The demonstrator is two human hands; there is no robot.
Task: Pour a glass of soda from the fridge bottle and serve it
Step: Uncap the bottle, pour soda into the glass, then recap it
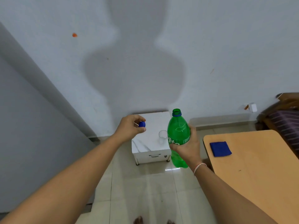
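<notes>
Head view: a green soda bottle [178, 135], uncapped and upright, is gripped around its middle by the right hand [187, 147]. Its blue cap [142, 124] is pinched by the left hand [130, 129]. An empty glass [163, 135] is seen near the right edge of the small white surface [149, 143].

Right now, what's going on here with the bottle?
A person stands over a small white side table. Their right hand grips a green soda bottle around its middle, upright, with its mouth open. Their left hand pinches the blue cap above the table. A clear empty glass stands on the table beside the bottle. Nothing is poured yet. A blue cloth lies on the wooden table at right.
</notes>
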